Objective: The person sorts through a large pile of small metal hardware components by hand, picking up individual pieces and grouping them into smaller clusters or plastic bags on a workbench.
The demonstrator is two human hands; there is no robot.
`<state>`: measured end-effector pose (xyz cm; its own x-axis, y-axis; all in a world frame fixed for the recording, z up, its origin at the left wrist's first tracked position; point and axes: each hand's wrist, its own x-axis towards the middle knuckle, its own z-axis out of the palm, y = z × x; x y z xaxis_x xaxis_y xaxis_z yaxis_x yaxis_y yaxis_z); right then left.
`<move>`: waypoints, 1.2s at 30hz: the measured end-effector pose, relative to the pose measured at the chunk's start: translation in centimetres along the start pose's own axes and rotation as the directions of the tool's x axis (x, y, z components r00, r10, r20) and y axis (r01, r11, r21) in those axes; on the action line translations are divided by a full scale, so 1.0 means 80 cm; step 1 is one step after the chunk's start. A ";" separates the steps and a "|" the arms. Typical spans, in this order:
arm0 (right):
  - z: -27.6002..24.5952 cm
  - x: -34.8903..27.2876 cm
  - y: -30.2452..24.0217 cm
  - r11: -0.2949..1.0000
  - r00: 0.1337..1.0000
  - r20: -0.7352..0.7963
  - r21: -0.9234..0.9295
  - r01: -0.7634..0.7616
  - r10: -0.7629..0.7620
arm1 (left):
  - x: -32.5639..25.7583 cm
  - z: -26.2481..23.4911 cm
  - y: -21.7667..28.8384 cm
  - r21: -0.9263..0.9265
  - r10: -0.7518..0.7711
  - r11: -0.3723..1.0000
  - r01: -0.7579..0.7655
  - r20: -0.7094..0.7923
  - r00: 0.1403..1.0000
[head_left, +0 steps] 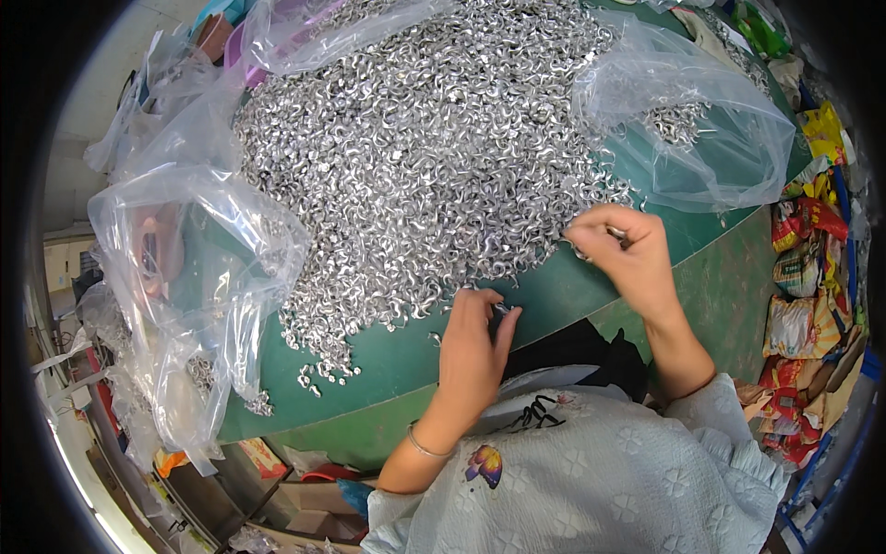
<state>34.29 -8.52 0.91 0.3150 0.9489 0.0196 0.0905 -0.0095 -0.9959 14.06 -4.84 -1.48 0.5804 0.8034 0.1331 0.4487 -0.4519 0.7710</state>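
A broad heap of small silver curved metal pieces (425,157), many shaped like little hooks, covers the green table (388,374). At the near edge of the heap is my left hand (472,346), its fingers curled toward the thumb. Something dark and greyish shows between them, too small to name. My right hand (632,254) is farther right, at the heap's right front edge. Its thumb and forefinger are pinched together, and small silvery bits show inside the curled fingers.
Clear plastic bags lie at the left (198,249) and right (701,129), with metal pieces in or under them. A purple basin (235,51) stands at the far left. Colourful packages (803,323) are stacked beyond the table's right edge. Loose pieces (318,374) lie front left.
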 end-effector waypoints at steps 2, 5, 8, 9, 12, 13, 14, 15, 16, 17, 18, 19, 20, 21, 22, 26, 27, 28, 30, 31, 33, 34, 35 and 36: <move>0.018 0.008 -0.002 0.830 0.974 0.010 -0.521 0.199 -0.227 | 0.002 -0.013 0.006 -0.434 -0.295 0.832 0.345 0.180 0.938; 0.046 0.021 0.001 0.614 0.965 0.044 -0.764 0.200 -0.259 | 0.012 -0.023 -0.003 -0.849 -0.307 0.023 0.528 0.497 0.812; 0.042 0.024 0.007 0.611 0.963 0.088 -0.757 0.231 -0.254 | 0.010 -0.020 -0.006 -0.853 -0.229 -0.321 0.412 0.492 0.840; 0.038 0.025 0.008 0.616 0.967 0.088 -0.756 0.222 -0.240 | 0.012 -0.022 -0.003 -0.849 -0.275 -0.336 0.408 0.503 0.819; 0.029 0.022 0.012 0.677 0.968 0.063 -0.704 0.216 -0.244 | 0.014 -0.025 0.002 -0.929 -0.369 -0.096 0.358 0.367 0.854; 0.029 0.022 0.009 0.693 0.970 0.027 -0.694 0.193 -0.243 | 0.014 -0.025 0.002 -0.903 -0.414 0.213 0.373 0.263 0.872; 0.030 0.022 0.004 0.710 0.970 -0.009 -0.683 0.170 -0.241 | 0.014 -0.025 0.003 -0.784 -0.423 0.499 0.370 0.152 0.893; 0.031 0.022 0.001 0.726 0.970 -0.045 -0.671 0.147 -0.239 | 0.015 -0.024 0.003 -0.583 -0.397 0.734 0.347 0.046 0.917; 0.035 0.022 0.004 0.713 0.958 -0.032 -0.675 0.190 -0.285 | 0.021 -0.021 0.003 -0.356 -0.265 0.906 0.227 -0.062 0.962; 0.039 0.023 0.009 0.699 0.943 -0.017 -0.675 0.235 -0.333 | 0.035 -0.018 0.006 -0.088 -0.103 0.992 0.092 -0.133 0.986; 0.041 0.024 0.011 0.683 0.925 -0.002 -0.675 0.279 -0.380 | 0.046 -0.015 0.008 0.194 0.074 0.980 -0.043 -0.156 0.985; 0.042 0.024 0.010 0.656 0.939 0.029 -0.708 0.262 -0.344 | 0.050 -0.013 0.009 0.247 0.070 0.968 -0.039 -0.116 0.991; 0.043 0.023 0.008 0.625 0.950 0.058 -0.740 0.246 -0.306 | 0.053 -0.012 0.009 0.308 0.076 0.950 -0.046 -0.086 0.993; 0.044 0.023 0.007 0.593 0.960 0.085 -0.771 0.232 -0.266 | 0.056 -0.011 0.009 0.367 0.081 0.928 -0.055 -0.056 0.995; 0.043 0.024 0.010 0.604 0.951 0.092 -0.753 0.260 -0.294 | 0.058 -0.010 0.009 0.422 0.086 0.904 -0.068 -0.025 0.996; 0.025 0.033 0.010 0.760 0.966 0.003 -0.617 0.206 -0.260 | 0.064 -0.012 0.005 0.364 0.145 0.925 -0.109 -0.071 0.987; 0.020 0.035 0.008 0.817 0.977 -0.041 -0.558 0.150 -0.207 | 0.062 -0.011 0.004 0.294 0.113 0.952 -0.084 -0.086 0.990; 0.015 0.035 0.011 0.909 0.978 -0.103 -0.398 0.125 -0.180 | 0.063 -0.009 0.003 0.218 0.088 0.974 -0.066 -0.093 0.992; 0.007 0.036 0.019 0.995 0.975 -0.202 -0.039 0.090 -0.096 | 0.064 -0.010 0.003 0.068 0.037 0.997 -0.028 -0.130 0.991; 0.002 0.037 0.016 0.966 0.990 -0.139 0.259 0.017 0.020 | 0.062 -0.011 0.002 -0.006 0.003 1.000 -0.004 -0.160 0.987; -0.006 0.041 0.001 0.648 0.982 0.073 0.742 -0.172 0.176 | 0.059 -0.011 -0.004 -0.093 -0.061 0.995 0.042 -0.208 0.976; -0.003 0.042 -0.003 0.668 0.977 0.100 0.717 -0.202 0.188 | 0.058 -0.012 -0.005 -0.165 -0.097 0.984 0.061 -0.216 0.972; 0.004 0.043 -0.007 0.686 0.971 0.127 0.690 -0.232 0.201 | 0.056 -0.014 -0.006 -0.236 -0.134 0.968 0.080 -0.222 0.966; 0.008 0.044 -0.008 0.704 0.965 0.153 0.661 -0.261 0.214 | 0.054 -0.016 -0.008 -0.306 -0.171 0.947 0.097 -0.225 0.959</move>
<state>34.76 -4.98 1.59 0.1785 0.9617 -0.2081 -0.6431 -0.0461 -0.7644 15.42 -0.65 -0.60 0.3268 0.9352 0.1364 0.2729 -0.2315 0.9338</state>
